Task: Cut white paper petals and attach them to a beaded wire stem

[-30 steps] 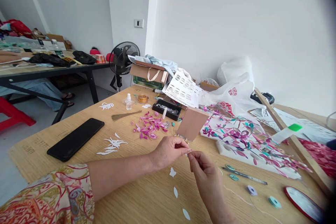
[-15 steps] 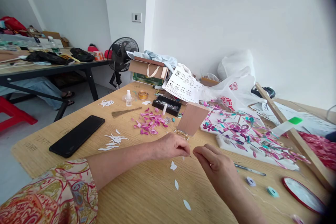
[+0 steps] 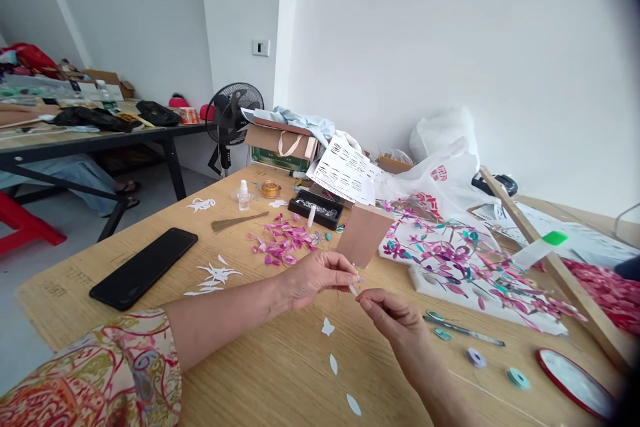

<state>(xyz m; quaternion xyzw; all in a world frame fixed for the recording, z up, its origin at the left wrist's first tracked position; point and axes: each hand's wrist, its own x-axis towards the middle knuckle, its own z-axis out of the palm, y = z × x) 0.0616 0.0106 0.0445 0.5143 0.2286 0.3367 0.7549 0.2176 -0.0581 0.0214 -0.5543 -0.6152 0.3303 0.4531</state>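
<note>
My left hand (image 3: 315, 277) is pinched over the wooden table (image 3: 90, 267), its fingertips gripping a tiny white paper piece (image 3: 353, 289). My right hand (image 3: 393, 320) is closed in a pinch just right of it, fingertips meeting the same small piece. Below the hands lie three white paper petals (image 3: 329, 327) in a row. A pile of pink petals (image 3: 280, 247) sits just beyond the left hand. To the right lies a white board with pink and teal flower work (image 3: 450, 260).
A black phone (image 3: 144, 267) lies at the left, white paper cutouts (image 3: 215, 275) beside it. A brown card (image 3: 364, 235), black tray (image 3: 317, 209), small bottle (image 3: 244, 195), tweezers (image 3: 463, 330), thread spools (image 3: 475, 357) and a red-rimmed lid (image 3: 575, 383) surround the hands. A fan (image 3: 233, 117) stands behind.
The hands came apart slightly half a second ago, then met again at the small white piece. The view shifted a little.
</note>
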